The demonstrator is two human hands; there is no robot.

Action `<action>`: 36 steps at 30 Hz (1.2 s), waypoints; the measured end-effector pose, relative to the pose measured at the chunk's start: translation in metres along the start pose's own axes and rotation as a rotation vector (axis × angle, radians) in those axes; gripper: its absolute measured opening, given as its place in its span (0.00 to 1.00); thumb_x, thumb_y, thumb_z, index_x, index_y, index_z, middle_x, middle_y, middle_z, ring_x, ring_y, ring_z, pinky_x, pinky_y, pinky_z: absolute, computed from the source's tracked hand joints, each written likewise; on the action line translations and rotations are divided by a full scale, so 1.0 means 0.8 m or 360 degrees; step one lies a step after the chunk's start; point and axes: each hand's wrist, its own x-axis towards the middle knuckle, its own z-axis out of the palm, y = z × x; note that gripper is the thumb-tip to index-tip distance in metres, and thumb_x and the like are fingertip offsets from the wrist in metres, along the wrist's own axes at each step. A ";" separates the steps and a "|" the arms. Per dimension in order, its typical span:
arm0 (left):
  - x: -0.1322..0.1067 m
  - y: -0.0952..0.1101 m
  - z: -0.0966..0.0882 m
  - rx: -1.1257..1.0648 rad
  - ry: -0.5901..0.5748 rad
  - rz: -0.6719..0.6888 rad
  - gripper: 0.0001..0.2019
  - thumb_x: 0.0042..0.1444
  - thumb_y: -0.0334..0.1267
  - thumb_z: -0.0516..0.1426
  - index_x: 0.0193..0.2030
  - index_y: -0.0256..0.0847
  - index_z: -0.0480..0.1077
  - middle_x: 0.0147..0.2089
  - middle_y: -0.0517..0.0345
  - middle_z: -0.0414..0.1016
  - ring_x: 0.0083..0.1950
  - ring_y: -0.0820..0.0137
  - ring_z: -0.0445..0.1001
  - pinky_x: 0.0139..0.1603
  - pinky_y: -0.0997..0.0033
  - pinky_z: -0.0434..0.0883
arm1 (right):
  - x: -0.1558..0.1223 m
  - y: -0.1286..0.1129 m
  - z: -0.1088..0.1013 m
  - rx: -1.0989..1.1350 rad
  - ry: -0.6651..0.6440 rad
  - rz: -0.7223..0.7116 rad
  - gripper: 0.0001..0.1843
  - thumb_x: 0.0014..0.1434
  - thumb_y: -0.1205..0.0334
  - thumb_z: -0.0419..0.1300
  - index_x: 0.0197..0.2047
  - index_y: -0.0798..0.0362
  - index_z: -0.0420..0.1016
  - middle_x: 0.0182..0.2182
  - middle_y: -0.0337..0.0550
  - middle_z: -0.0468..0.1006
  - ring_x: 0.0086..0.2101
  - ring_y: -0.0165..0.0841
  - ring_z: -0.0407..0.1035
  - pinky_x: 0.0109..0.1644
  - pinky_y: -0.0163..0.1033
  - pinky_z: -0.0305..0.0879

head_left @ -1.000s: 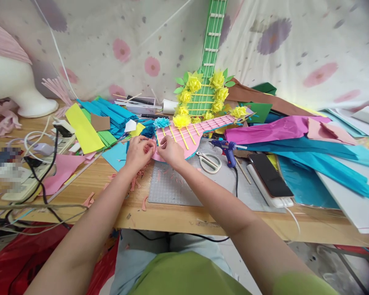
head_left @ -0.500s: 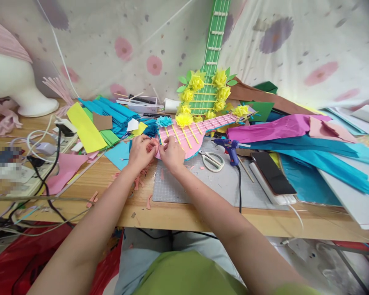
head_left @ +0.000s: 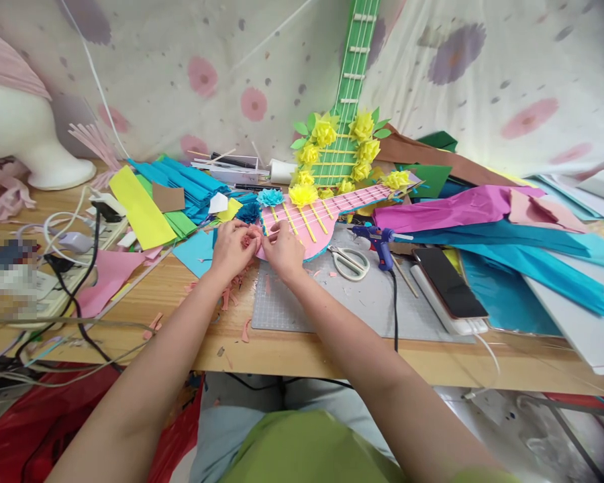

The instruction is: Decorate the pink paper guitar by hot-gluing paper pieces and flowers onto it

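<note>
A pink paper flower point(head_left: 253, 236) is pinched between my two hands at the lower left end of a pink toy guitar point(head_left: 319, 231). My left hand point(head_left: 230, 249) has its fingers closed on the flower's left side. From the right, my right hand point(head_left: 284, 249) bends over the guitar's edge, fingertips together at the flower; they partly hide it. The guitar lies on the table with yellow strips across its body, a blue paper flower point(head_left: 270, 197) and a yellow paper flower point(head_left: 303, 195) on its upper edge.
A green toy guitar point(head_left: 338, 157) with yellow flowers stands behind. On the grey cutting mat point(head_left: 327, 312) lie scissors point(head_left: 349, 263) and a blue glue gun point(head_left: 380, 243). A phone point(head_left: 450, 283) rests at the right, a power strip point(head_left: 80, 268) with cables at the left. Pink scraps point(head_left: 226, 295) lie near my left wrist.
Both hands stay at the pink flower, with only slight finger movement. The whole view has shifted a little.
</note>
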 end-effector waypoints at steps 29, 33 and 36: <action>0.004 -0.005 0.003 0.0080 0.0014 0.0052 0.05 0.51 0.37 0.57 0.33 0.41 0.74 0.44 0.50 0.70 0.50 0.60 0.67 0.54 0.58 0.64 | 0.005 0.008 0.006 -0.0386 -0.0018 -0.0384 0.14 0.60 0.60 0.51 0.49 0.51 0.63 0.37 0.47 0.79 0.40 0.40 0.70 0.40 0.41 0.61; 0.003 -0.003 0.003 0.0043 0.0047 0.0038 0.06 0.53 0.38 0.56 0.33 0.41 0.73 0.44 0.50 0.70 0.50 0.60 0.66 0.55 0.57 0.63 | 0.003 0.017 -0.006 -0.0195 0.0024 -0.0437 0.12 0.58 0.62 0.53 0.47 0.50 0.63 0.36 0.42 0.79 0.41 0.38 0.69 0.42 0.40 0.61; 0.001 0.003 -0.001 0.0017 0.0146 0.0016 0.08 0.54 0.40 0.55 0.35 0.40 0.72 0.43 0.49 0.69 0.51 0.59 0.66 0.56 0.56 0.62 | 0.003 0.030 -0.029 -0.0084 0.0089 -0.0485 0.12 0.55 0.66 0.54 0.44 0.50 0.63 0.36 0.40 0.79 0.40 0.37 0.69 0.41 0.39 0.60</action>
